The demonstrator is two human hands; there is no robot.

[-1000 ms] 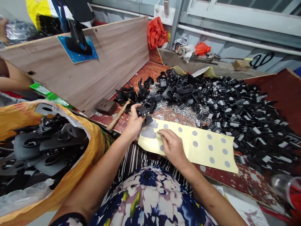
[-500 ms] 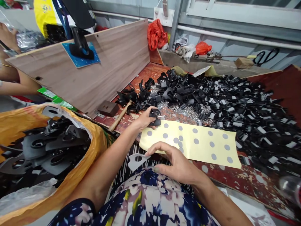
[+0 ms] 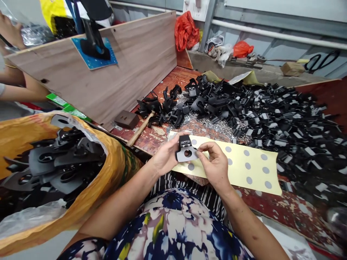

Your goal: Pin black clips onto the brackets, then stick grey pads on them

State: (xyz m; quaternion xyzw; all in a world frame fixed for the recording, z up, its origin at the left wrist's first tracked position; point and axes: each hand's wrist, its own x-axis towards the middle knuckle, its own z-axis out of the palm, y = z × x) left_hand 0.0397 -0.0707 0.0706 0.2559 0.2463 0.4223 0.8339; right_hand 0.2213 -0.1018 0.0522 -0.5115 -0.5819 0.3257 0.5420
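Observation:
My left hand (image 3: 167, 154) is closed around a black plastic clip part (image 3: 184, 140) that has small metal pins across it. A flat grey piece (image 3: 182, 156) with a round hole lies against the lower part of the clip. At its right edge, my right hand (image 3: 217, 162) pinches the grey piece between thumb and forefinger. Both hands meet above the left half of a yellow backing sheet (image 3: 235, 171), which carries rows of grey round stickers (image 3: 247, 166).
A large heap of black clip parts (image 3: 273, 119) covers the right and back of the red table, with loose metal pins (image 3: 227, 126) beside it. A hammer (image 3: 141, 129) and brown block (image 3: 126, 119) lie left. An orange sack (image 3: 114, 155) holds black parts. Another person's arm (image 3: 24, 86) shows beyond the wooden board (image 3: 130, 54).
My right hand has moved up and forward, bringing the grey piece from my lap to the clip. My left hand has turned the clip and moved slightly right and down.

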